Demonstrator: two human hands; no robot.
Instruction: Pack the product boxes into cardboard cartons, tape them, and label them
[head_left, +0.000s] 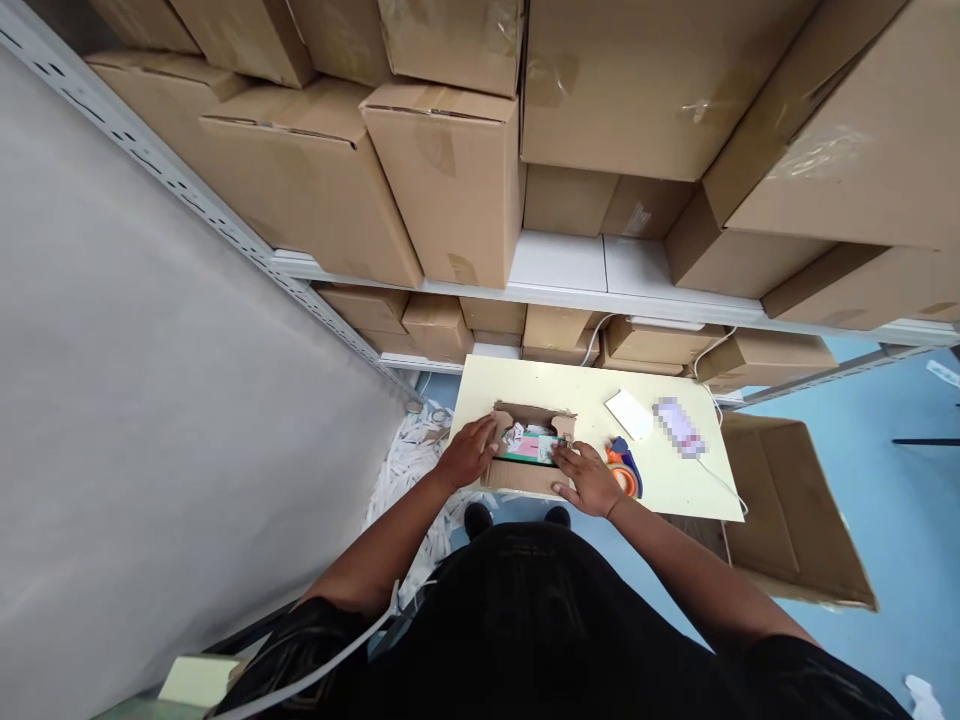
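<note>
A small cardboard box lies with its flaps up near the front edge of a pale yellow table. In it sits a flat pink and green package, with crumpled white paper beside it. My left hand grips the box's left side, fingers over the edge. At the right end, my right hand reaches its fingers onto the package and box edge, thumb spread apart. Just right of that hand is an orange and blue tape dispenser.
On the table lie a white card and a blurred-out purple device with a cable. Shelves of cartons rise behind. A large open carton stands at right; paper strips cover the floor at left, beside a grey wall.
</note>
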